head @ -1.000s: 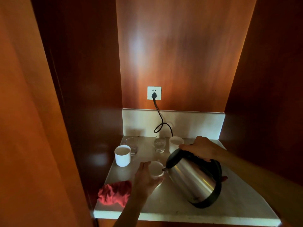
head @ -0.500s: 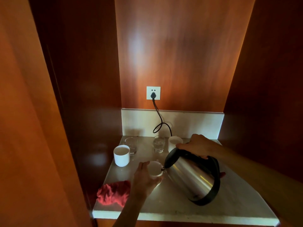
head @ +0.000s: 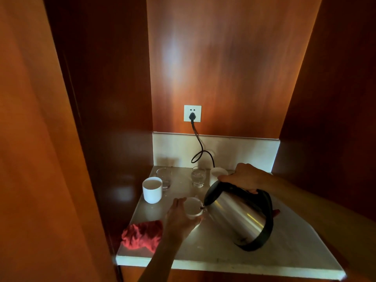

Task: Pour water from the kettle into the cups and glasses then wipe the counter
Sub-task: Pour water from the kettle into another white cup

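The kettle (head: 240,215) is gripped at its handle by the right hand (head: 247,177) and tilted, its long axis running from 4 o'clock to 10 o'clock, spout over the white cup (head: 192,207), which the left hand (head: 179,219) grips on the surface (head: 284,251).

No legible text, label, brand, number or sign is showing anywhere in view. A faint dark mark is sitting low on the kettle (head: 240,216) body, too small to read.

A black cord (head: 199,143) runs from a white wall socket (head: 192,113) between dark wood panels (head: 223,58).
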